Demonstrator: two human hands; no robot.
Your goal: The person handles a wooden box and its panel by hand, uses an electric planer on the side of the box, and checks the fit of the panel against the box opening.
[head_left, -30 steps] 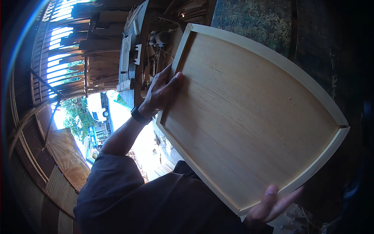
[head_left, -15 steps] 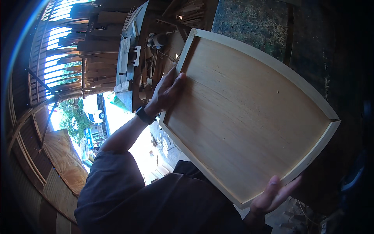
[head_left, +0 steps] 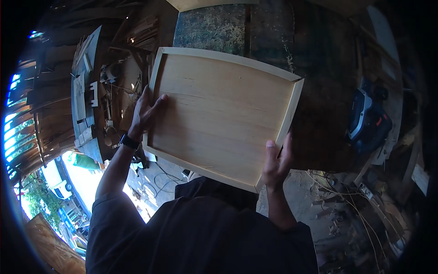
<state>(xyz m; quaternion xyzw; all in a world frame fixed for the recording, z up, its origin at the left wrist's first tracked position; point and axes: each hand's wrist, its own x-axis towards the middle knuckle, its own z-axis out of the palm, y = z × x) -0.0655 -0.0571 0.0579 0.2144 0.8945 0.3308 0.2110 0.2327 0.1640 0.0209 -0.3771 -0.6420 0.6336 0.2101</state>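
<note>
A shallow framed panel (head_left: pixel 214 114) of pale wood, with a raised rim all round, is held up in front of my chest. My left hand (head_left: pixel 145 114) grips its left side, the thumb lying over the rim onto the inner face. On the right side, near the close corner, my right hand (head_left: pixel 277 162) is closed on the rim, thumb on top and fingers along the outer edge. Fingers under the panel are hidden. Beyond it lies a dark worktop (head_left: pixel 210 32) strewn with sawdust; the panel covers part of it.
A dark blue power tool (head_left: pixel 370 119) sits at the right end of the worktop. To the left stands a bench (head_left: pixel 82 105) with wood offcuts. Cables (head_left: pixel 166 180) lie on the floor, and more cords (head_left: pixel 360 214) run among scraps at lower right.
My view has swung to the right, bringing the power tool into sight. The panel now looks more level and farther left in the picture. My right hand's thumb has moved over the rim.
</note>
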